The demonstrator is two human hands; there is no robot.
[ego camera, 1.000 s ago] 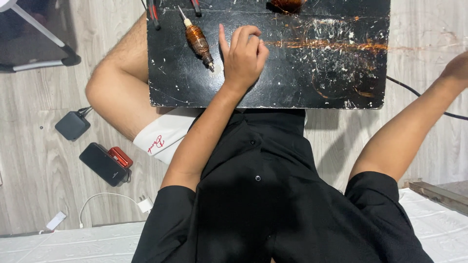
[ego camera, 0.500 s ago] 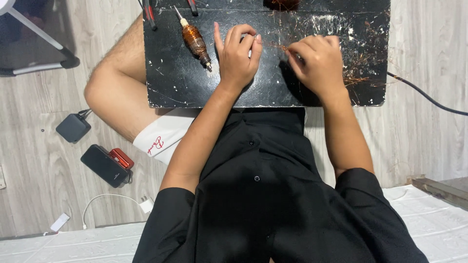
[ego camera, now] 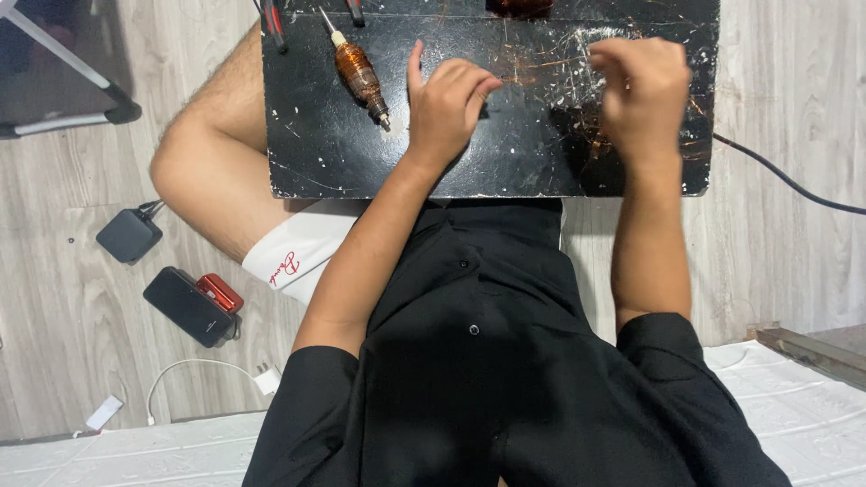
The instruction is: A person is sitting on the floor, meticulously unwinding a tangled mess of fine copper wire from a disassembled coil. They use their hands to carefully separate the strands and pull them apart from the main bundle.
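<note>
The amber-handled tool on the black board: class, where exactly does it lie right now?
In the head view, the amber-handled tool lies on the black board's left part, just left of the left hand, not touching it.

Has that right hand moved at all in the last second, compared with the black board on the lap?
Yes. The right hand was off beyond the black board's right edge a second ago; it now hovers over the board's scratched right part, fingers curled.

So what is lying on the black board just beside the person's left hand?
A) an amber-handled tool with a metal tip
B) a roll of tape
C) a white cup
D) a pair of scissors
A: an amber-handled tool lies on the black board beside the left hand.
</note>
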